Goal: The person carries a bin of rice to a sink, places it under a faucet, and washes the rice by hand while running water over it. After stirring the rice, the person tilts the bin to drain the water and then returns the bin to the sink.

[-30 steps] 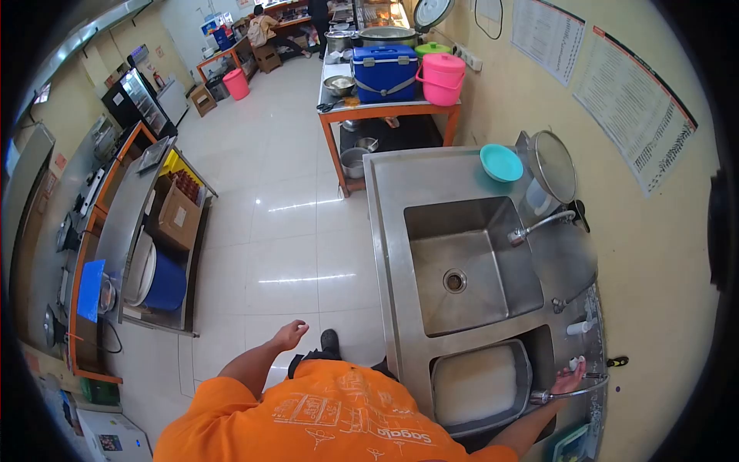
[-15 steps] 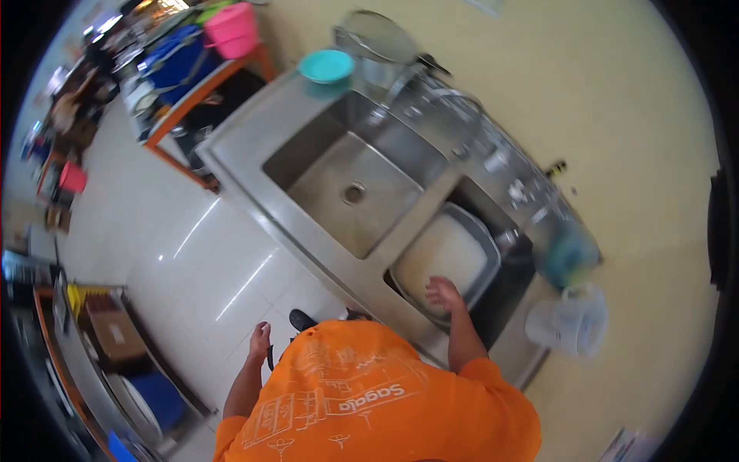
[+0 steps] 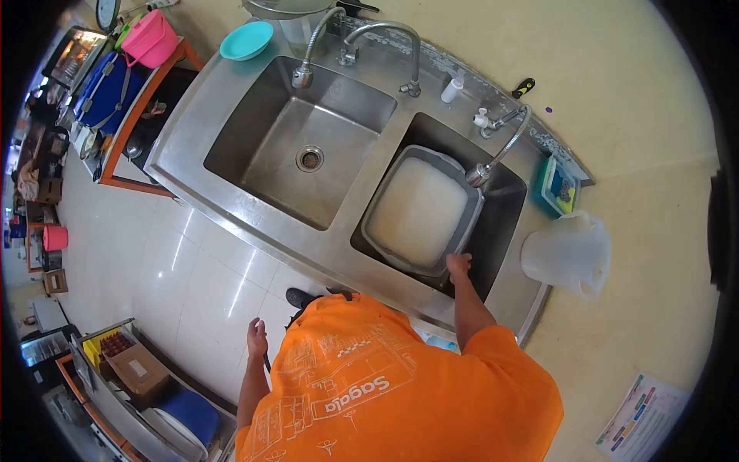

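Observation:
My right hand (image 3: 459,266) is closed on the near right corner of a grey plastic basin (image 3: 372,218). The basin sits in the right sink bowl (image 3: 493,250) and holds cloudy, whitish contents. A flexible tap (image 3: 478,175) hangs over its far right rim. My left hand (image 3: 256,337) hangs at my side over the floor, fingers loosely apart, holding nothing.
The left sink bowl (image 3: 269,165) has a drain and its own tap (image 3: 302,75). Around the sink stand a turquoise bowl (image 3: 246,41), a small white bottle (image 3: 453,88), a sponge holder (image 3: 557,187) and a translucent jug (image 3: 566,254). Shelving (image 3: 165,385) stands behind left.
My right hand has gone from above the basin's contents to its near right corner and closed there. The head view has shifted and sharpened. My left hand stays low at my side.

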